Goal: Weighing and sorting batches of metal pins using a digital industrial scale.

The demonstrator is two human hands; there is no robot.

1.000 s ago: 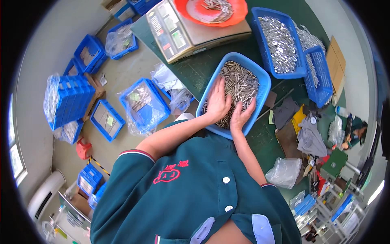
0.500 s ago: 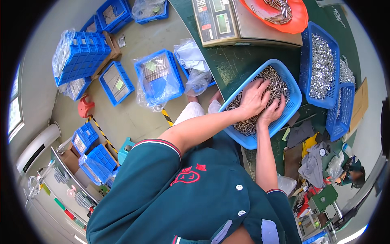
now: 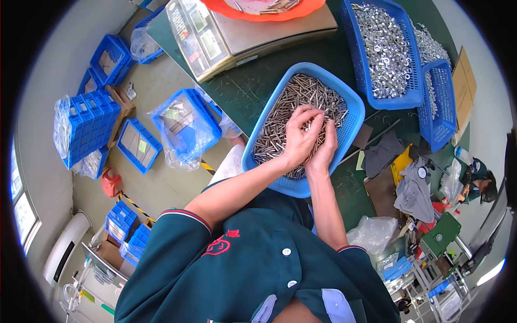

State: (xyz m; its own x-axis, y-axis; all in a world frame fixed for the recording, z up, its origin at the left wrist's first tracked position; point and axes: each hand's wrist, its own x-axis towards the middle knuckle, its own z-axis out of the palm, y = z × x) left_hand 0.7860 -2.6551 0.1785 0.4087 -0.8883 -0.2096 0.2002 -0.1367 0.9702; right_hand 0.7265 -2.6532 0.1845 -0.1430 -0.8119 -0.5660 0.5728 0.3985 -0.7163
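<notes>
A light-blue plastic basket (image 3: 353,116) stands at the table's near edge, filled with short, slim metal pins (image 3: 274,121). Over the pins my left hand (image 3: 301,134) has its fingers curled. My right hand (image 3: 323,148) is cupped right beside it, their fingers meeting. A few pins show between the two hands; how many lie in the palms is hidden. Beyond the basket is a weighing scale (image 3: 210,46), bearing an orange-red dish (image 3: 269,12) with a few more pins.
A blue basket (image 3: 412,97) of shiny metal nut-like pieces stands at the right, with a smaller blue basket (image 3: 444,121) next to it. Grey cloth (image 3: 414,196) and a clear plastic bag (image 3: 371,234) lie nearer. Blue crates (image 3: 91,126) stand on the floor at left.
My hands have drawn together over the pins, fingers now curled and cupped; before, they were further apart and more spread. The whole view has shifted, with basket and scale now further left.
</notes>
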